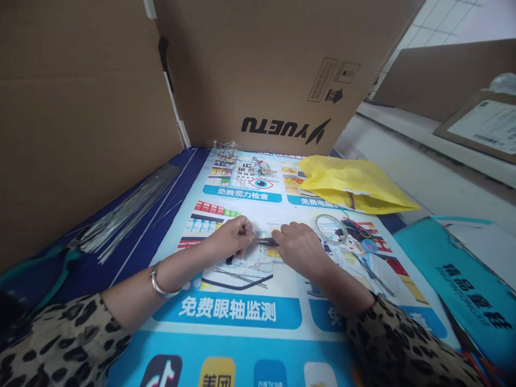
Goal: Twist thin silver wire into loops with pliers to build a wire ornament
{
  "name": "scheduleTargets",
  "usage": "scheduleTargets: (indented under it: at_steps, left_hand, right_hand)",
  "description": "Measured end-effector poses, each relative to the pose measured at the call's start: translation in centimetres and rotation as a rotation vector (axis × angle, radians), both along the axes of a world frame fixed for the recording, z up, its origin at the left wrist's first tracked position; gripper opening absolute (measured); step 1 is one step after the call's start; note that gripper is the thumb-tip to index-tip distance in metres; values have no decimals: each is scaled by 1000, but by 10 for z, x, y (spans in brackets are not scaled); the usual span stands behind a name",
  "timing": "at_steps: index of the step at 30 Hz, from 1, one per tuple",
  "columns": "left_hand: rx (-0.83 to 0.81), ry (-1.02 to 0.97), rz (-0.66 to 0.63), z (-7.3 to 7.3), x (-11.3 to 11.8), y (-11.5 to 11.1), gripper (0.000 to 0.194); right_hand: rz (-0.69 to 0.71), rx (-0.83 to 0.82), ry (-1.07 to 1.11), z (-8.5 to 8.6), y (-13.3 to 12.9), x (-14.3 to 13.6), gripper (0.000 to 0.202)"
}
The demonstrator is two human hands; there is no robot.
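Where the two hands meet: the pliers (266, 242), above the middle of the poster (237, 344), nose toward the left fingertips.
Right hand (300, 250): closed around the pliers, back of the hand up; the handles are hidden in the fist.
Left hand (241, 235): thumb and fingertips pinched together right at the nose of the pliers (whatever lies between them is too fine to tell).
Left wrist: silver bangle (157, 282); sleeves (76, 338) leopard-spotted on both arms.
Below the hands: thin wires (245, 278), lying on the poster nearer the left hand.
Left side: wire bundle (137, 209) on the blue cloth (145, 247); green-handled cutter (52, 269) at its near end, beside the left forearm.
Right of the right hand: clear ring (318, 226), coloured cords (358, 228) just beside it.
Far right: yellow bag (350, 180) overlapping the poster's edge; teal bag (435, 252) nearer the person, dark lettering.
Back: wire tangle (223, 149) at the foot of the cardboard (262, 64) (print upside down, "YUETU").
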State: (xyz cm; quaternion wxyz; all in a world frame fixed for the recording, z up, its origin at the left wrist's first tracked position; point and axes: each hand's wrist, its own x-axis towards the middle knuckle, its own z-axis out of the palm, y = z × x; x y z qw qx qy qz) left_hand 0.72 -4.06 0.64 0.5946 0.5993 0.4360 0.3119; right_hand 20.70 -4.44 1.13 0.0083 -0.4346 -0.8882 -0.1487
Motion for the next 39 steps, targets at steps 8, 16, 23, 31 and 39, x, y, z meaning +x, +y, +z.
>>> scheduleTargets:
  at_steps: [8, 16, 23, 31, 39]
  left_hand:
    - [12, 89, 75, 3, 4, -3, 17]
    - [-40, 126, 101, 6, 5, -4, 16]
    - [-63, 86, 104, 4, 4, -3, 15]
    - [-45, 46, 99, 1, 4, -1, 15]
    - [-24, 32, 90, -2, 3, 0, 14]
  right_hand:
    - [-9, 37, -23, -1, -1, 0, 10]
    - [12, 59, -26, -2, 1, 0, 8]
    - [4, 39, -46, 0, 1, -2, 14]
    - [-19, 8, -60, 0, 1, -4, 14]
    - [-28, -8, -55, -2, 1, -6, 15]
